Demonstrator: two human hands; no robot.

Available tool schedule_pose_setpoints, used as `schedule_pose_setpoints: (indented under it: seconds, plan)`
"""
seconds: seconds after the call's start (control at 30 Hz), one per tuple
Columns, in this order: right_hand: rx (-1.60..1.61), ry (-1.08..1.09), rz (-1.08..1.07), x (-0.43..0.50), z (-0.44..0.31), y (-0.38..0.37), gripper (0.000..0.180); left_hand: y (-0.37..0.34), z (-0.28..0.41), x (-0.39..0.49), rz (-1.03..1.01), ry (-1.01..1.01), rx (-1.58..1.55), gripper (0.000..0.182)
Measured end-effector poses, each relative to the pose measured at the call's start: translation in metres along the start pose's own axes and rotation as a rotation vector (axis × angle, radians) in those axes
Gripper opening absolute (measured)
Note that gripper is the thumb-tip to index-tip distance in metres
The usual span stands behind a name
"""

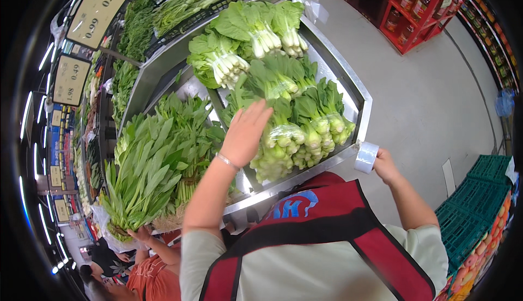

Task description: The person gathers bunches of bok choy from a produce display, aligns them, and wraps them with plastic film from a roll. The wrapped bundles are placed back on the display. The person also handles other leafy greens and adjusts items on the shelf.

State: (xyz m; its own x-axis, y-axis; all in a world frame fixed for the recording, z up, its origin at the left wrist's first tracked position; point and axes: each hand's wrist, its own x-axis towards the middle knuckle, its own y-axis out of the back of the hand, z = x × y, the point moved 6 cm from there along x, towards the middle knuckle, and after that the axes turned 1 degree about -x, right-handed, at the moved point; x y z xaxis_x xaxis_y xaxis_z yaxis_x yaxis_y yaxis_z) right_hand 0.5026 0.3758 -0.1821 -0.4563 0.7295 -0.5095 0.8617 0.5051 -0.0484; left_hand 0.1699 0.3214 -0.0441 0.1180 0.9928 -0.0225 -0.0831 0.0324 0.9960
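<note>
My left hand (247, 134) is stretched out flat, slightly blurred, above the left side of the bok choy. No object shows in it; whether the fingertips touch the leaves I cannot tell. Below and right of it sit bok choy bunches (312, 131) with pale green stems, one wrapped by a shiny clear band. My right hand (386, 166) grips a roll of clear tape (366, 157) beside the corner of the metal display bin (359, 126). White-stemmed leafy greens (261, 35) lie at the bin's far end.
Long-leaved greens (143, 170) fill the bin's left side, where another person's hand (141, 234) holds a bunch. Price signs (99, 11) hang upper left. A red shelf (412, 15) holds bottles. Green crates (476, 197) stand right, beside fruit (476, 256).
</note>
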Motion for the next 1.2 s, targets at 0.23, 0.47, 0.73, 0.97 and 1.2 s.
schedule_pose_setpoints:
  seconds: [0.23, 0.47, 0.73, 0.97, 1.2]
  plan:
    - [-0.330, 0.043, -0.092, 0.028, -0.017, 0.002, 0.015, -0.048, 0.009, -0.135, 0.738, 0.552, -0.663, 0.045]
    - [-0.324, 0.189, -0.211, 0.008, -0.056, -0.041, 0.039, -0.118, 0.061, -0.197, 0.746, 0.731, -0.916, 0.040]
    - [-0.129, -0.171, -0.357, -0.037, -0.043, -0.026, 0.031, -0.226, 0.180, -0.245, 0.634, 1.111, -1.571, 0.031]
    - [0.096, -0.130, -0.395, -0.029, -0.080, 0.053, 0.040, -0.257, 0.234, -0.171, 0.491, 1.059, -1.555, 0.031]
    - [0.345, 0.061, -0.264, 0.033, -0.121, 0.234, 0.049, -0.211, 0.253, 0.062, 0.386, 0.836, -1.514, 0.034]
